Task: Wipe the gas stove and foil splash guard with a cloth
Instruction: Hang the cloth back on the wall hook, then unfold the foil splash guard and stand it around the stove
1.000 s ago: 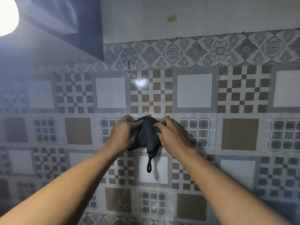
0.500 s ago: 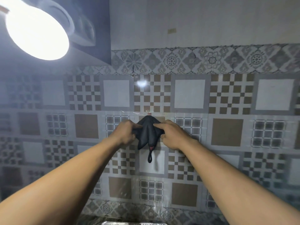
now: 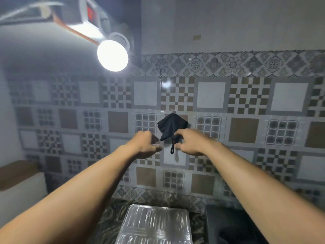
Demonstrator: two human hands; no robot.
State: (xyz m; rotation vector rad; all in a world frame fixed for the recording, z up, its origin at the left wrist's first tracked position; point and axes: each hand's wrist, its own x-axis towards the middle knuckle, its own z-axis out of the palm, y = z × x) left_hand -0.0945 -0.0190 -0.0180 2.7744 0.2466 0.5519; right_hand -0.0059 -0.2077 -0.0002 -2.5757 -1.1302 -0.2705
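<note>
Black cloth (image 3: pixel 171 126) hangs vertical on tiled wall (image 3: pixel 246 131), loop end down.

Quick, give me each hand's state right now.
Left hand: loosely curled, holding nothing, just left of the black cloth.
Right hand: fingers at the cloth's lower edge; cannot tell whether the grip is closed on it.

a home kitchen: patterned wall tiles (image 3: pixel 211 97), marbled counter (image 3: pixel 109 221), foil splash guard (image 3: pixel 154 226).

Single head view, facing tiled wall (image 3: pixel 246 138) close, angled slightly down.
</note>
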